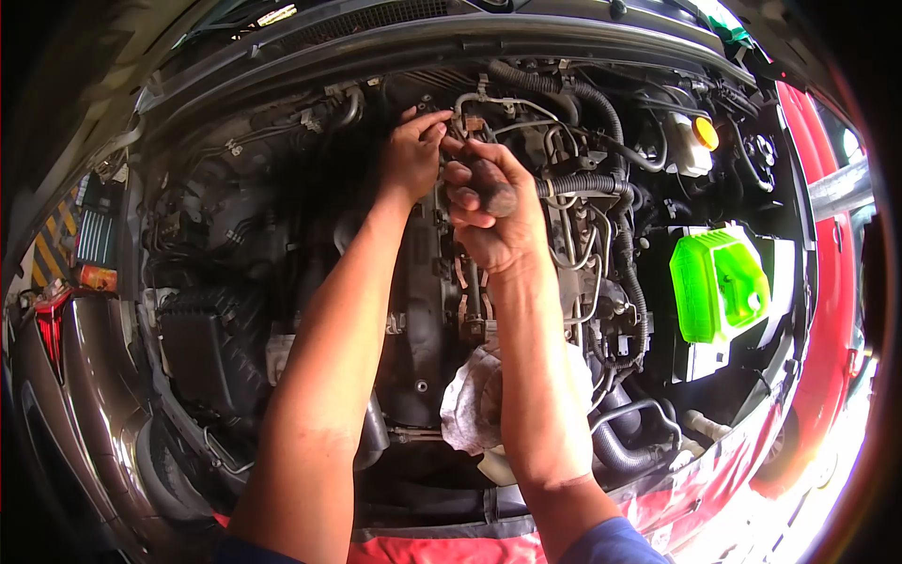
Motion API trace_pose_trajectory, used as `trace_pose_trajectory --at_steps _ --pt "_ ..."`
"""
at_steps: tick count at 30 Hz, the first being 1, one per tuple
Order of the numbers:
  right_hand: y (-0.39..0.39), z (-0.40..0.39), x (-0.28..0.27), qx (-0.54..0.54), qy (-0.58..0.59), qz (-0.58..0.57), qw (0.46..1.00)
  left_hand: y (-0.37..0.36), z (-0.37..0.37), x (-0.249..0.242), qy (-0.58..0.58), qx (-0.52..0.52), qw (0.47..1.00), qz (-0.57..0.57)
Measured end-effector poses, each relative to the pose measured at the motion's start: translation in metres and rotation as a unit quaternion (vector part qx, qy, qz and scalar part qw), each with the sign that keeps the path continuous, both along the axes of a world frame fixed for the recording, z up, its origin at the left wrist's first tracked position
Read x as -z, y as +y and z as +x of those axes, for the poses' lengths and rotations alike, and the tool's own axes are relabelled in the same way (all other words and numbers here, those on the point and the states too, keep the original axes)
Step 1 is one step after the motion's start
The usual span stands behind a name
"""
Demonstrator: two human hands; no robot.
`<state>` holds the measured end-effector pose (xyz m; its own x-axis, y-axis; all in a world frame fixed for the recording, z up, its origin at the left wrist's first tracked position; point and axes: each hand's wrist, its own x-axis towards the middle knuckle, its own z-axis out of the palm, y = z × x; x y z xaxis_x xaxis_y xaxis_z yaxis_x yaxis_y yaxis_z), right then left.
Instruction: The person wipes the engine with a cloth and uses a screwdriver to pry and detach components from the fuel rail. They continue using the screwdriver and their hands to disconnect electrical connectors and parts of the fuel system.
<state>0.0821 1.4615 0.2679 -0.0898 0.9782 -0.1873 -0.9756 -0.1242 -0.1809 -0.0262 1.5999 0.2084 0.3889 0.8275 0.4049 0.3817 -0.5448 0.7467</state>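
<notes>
Both arms reach over a car's engine. My right hand (493,202) is wrapped round a dark, rounded tool handle (495,195), palm side up, in the upper middle of the engine bay. My left hand (413,158) is just left of it, its fingers bent together at the metal pipes (467,105) near the back of the engine; whether they pinch something is too dark to tell. The far end of the tool is hidden among the fingers and parts. Beneath my right forearm lies a crumpled whitish cloth (472,402) on the front of the engine.
A bright green plastic container (719,284) stands at the right on the battery area. Behind it is a white reservoir with a yellow cap (705,133). Black hoses (620,456) run along the right. A black box (195,348) is at left. Red cover (442,550) lines the front edge.
</notes>
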Motion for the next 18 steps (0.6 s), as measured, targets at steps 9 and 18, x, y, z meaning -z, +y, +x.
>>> trace_pose_trajectory --at_steps 9,18 --pt "-0.006 0.038 0.01 -0.062 0.049 0.038 0.996 -0.007 0.007 0.001 -0.035 -0.027 0.998 -0.033" --pt "0.001 -0.034 -0.004 0.051 -0.134 -0.054 0.988 0.004 0.003 0.009 -0.048 -0.007 0.998 -0.043"
